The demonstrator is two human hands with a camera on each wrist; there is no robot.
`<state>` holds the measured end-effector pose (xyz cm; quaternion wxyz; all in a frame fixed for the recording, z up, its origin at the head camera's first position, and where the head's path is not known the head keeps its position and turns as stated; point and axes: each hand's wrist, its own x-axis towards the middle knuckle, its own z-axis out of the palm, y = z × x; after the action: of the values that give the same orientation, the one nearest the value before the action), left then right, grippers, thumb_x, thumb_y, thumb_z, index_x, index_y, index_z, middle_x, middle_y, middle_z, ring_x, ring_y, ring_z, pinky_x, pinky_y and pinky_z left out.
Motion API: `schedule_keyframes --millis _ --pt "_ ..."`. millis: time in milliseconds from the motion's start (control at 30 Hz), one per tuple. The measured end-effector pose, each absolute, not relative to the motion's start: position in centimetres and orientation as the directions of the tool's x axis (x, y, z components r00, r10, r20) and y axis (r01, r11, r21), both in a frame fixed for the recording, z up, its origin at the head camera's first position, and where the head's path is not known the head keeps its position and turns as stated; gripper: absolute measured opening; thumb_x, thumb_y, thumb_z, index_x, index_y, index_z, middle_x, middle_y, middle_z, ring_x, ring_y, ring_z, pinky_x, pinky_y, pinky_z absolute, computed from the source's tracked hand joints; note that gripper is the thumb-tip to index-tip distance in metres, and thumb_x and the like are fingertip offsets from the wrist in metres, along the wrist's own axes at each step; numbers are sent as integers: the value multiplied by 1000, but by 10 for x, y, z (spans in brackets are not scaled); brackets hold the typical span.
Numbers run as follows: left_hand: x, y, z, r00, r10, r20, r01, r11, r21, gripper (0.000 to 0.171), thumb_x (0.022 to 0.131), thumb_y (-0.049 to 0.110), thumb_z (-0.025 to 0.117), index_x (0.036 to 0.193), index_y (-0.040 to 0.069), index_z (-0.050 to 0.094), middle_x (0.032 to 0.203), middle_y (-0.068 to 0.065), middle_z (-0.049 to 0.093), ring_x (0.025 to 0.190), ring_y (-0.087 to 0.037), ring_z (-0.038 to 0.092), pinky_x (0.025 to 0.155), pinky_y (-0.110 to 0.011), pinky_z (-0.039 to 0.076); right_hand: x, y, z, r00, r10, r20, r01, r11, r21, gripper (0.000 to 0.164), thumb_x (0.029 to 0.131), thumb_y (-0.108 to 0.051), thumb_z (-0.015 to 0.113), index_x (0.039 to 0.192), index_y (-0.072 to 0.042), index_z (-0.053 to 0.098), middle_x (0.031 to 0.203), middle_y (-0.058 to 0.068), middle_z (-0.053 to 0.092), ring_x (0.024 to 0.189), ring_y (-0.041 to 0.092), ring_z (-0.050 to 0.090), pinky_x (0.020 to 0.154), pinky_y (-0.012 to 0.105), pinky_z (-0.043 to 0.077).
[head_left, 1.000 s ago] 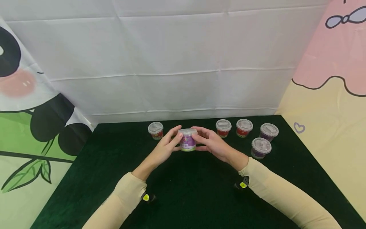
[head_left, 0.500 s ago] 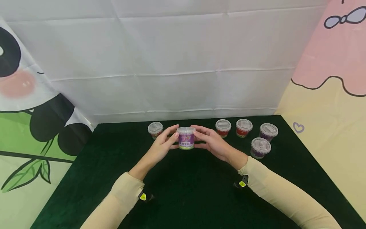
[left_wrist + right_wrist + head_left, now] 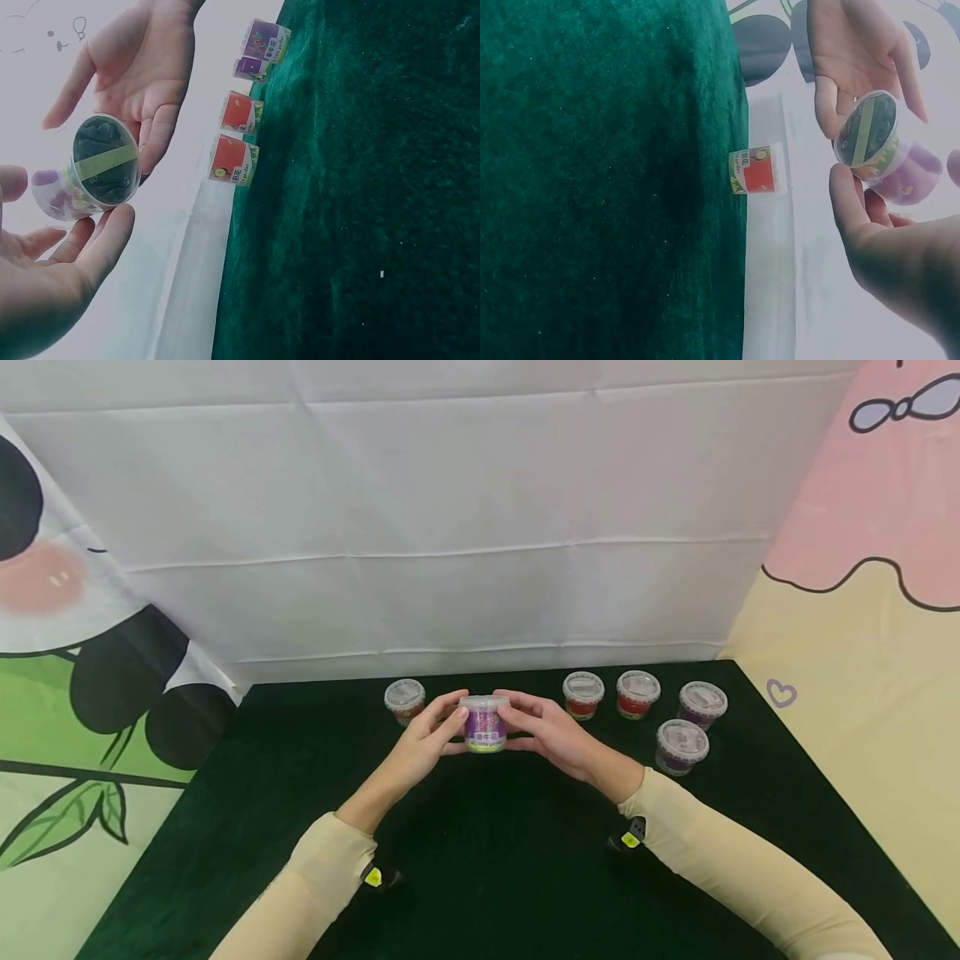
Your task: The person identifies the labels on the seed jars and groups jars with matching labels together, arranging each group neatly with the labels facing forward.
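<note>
A small clear plastic cup [image 3: 485, 731] with a purple label and a clear lid is held upright between both hands in the head view. My left hand [image 3: 423, 737] grips it from the left, thumb at the near side. On the other side my right hand [image 3: 557, 735] holds it with thumb and fingers. Both wrist views show the underside of the purple-labelled cup [image 3: 106, 161], dark with a pale green strip across it, raised off the table. Some fingertips behind the cup are hidden in the head view.
Behind the left hand stands a red-labelled cup [image 3: 405, 700]. Two more red-labelled cups [image 3: 583, 695] are at the back, right of centre. Two purple-labelled cups [image 3: 682, 746] stand farther right. Dark green cloth [image 3: 480, 877] covers the table, with a white curtain [image 3: 450, 527] behind.
The cup has moved slightly left with both hands, and its label has turned to face the head camera more squarely. The other cups stand where they were.
</note>
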<state>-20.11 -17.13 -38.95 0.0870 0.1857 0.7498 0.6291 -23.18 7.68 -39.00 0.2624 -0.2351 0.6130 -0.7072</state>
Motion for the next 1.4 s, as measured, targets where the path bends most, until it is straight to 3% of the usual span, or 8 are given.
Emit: schedule_keyframes --millis 533,833,1200,1400 --pt "-200 -176 -391 -923 379 64 131 153 980 56 108 43 47 155 15 34 144 -16 45 124 -35 55 99 -45 53 -234 73 -392 -740 -672 -10 111 -108 -988 58 108 -28 48 158 -7 29 151 18 39 139 38 40 110 49 43" --pt "-199 -183 -382 -924 368 100 172 170 970 54 109 39 46 155 12 36 141 -18 46 123 -36 56 97 -45 55 -235 68 -386 -718 -696 26 75 -115 -991 57 108 -28 46 159 -8 28 152 18 38 138 36 42 109 48 44" --pt "-201 -214 -366 -919 378 113 223 261 939 53 109 33 48 155 10 36 138 -20 46 123 -37 56 96 -43 55 -240 40 -379 -727 -686 16 87 -115 -989 62 108 -26 50 160 -8 23 149 18 43 128 35 52 106 47 47" --pt "-200 -243 -369 -906 413 91 223 283 933 55 110 28 47 158 7 30 143 -23 43 128 -42 51 98 -42 53 -240 14 -384 -725 -689 5 79 -91 -993 58 107 -25 54 157 -7 31 148 16 47 128 33 55 106 46 48"
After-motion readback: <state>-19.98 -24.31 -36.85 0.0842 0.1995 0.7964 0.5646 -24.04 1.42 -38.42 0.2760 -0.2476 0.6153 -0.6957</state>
